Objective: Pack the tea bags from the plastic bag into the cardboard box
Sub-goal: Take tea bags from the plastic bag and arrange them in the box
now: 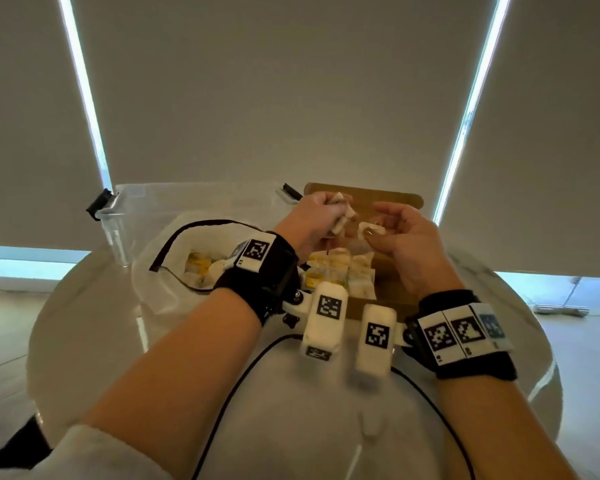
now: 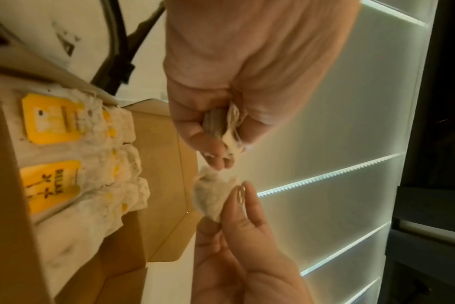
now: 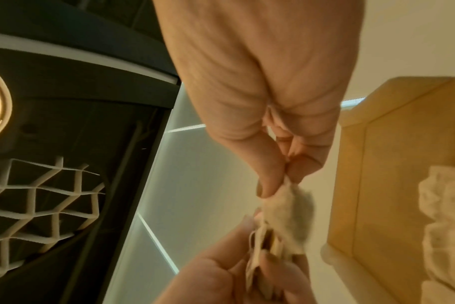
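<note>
Left hand: the left hand [image 1: 309, 220] is raised above the open brown cardboard box [image 1: 392, 303], fingers curled round a small bunch of white paper tea bags [image 1: 340, 216]; the left wrist view shows the bunch [image 2: 226, 125] clamped between thumb and curled fingers.
Right hand: the right hand [image 1: 406, 240] is held just beside the left, over the box, thumb and fingertips pinching a single crumpled white tea bag [image 1: 371, 229]; in the right wrist view that bag [image 3: 288, 211] hangs from the pinch, touching or nearly touching the bunch in the other hand.
Cardboard box: it sits on the round white table [image 1: 94, 334] with its lid flap standing up at the far side; rows of tea bags with yellow paper tags [image 2: 86, 160] lie packed along its left part, the right part showing bare cardboard floor.
Plastic bag: a white plastic bag with a black zip edge [image 1: 174, 247] lies open just left of the box, more yellow-tagged tea bags [image 1: 201, 268] visible inside.
Behind: a clear plastic storage bin [image 1: 136, 209] stands at the table's far edge, behind the bag.
Wrists: black straps carrying white marker blocks wrap both wrists.
</note>
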Action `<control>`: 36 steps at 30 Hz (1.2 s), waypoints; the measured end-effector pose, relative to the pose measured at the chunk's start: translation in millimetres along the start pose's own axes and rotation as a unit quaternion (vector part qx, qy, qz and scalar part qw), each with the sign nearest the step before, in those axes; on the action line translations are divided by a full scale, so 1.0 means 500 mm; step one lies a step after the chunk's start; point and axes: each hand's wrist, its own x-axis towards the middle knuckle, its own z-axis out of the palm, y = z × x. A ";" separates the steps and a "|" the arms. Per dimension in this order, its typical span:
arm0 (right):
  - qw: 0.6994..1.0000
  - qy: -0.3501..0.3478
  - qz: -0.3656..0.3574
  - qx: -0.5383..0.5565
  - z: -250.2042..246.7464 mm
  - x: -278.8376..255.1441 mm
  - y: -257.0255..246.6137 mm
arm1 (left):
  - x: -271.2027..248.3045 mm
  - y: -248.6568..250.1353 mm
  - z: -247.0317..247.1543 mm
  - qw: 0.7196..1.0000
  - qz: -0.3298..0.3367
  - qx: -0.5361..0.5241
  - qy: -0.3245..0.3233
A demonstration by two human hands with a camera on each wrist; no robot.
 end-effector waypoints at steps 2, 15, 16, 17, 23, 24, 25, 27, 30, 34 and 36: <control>0.999 0.016 0.032 0.002 -0.007 0.003 0.007 | 0.010 -0.011 0.000 0.999 -0.019 -0.017 0.018; 0.985 0.112 0.031 -0.127 -0.037 0.016 0.035 | 0.020 -0.081 -0.010 0.942 0.047 0.327 -0.067; 0.978 0.124 0.023 -0.164 -0.044 0.018 0.038 | 0.020 -0.084 -0.007 0.909 0.067 0.402 -0.084; 0.969 0.132 0.015 -0.210 -0.051 0.020 0.041 | 0.020 -0.083 -0.004 0.874 0.084 0.467 -0.104; 0.955 0.083 0.075 -0.275 -0.074 0.016 0.055 | 0.043 -0.069 0.041 0.732 0.107 0.648 -0.182; 0.952 0.074 0.086 -0.286 -0.075 0.015 0.055 | 0.047 -0.069 0.048 0.716 0.110 0.664 -0.188; 0.947 0.065 0.094 -0.300 -0.075 0.015 0.056 | 0.051 -0.070 0.055 0.701 0.117 0.677 -0.191; 0.943 0.045 0.109 -0.310 -0.072 0.015 0.055 | 0.057 -0.072 0.061 0.685 0.121 0.692 -0.194; 0.951 0.005 0.143 -0.275 -0.068 0.013 0.053 | 0.062 -0.075 0.060 0.682 0.118 0.697 -0.189; 0.956 -0.060 0.161 -0.236 -0.060 0.011 0.053 | 0.066 -0.076 0.056 0.686 0.112 0.694 -0.188; 0.949 -0.076 0.158 -0.261 -0.057 0.013 0.056 | 0.069 -0.079 0.054 0.691 0.106 0.690 -0.188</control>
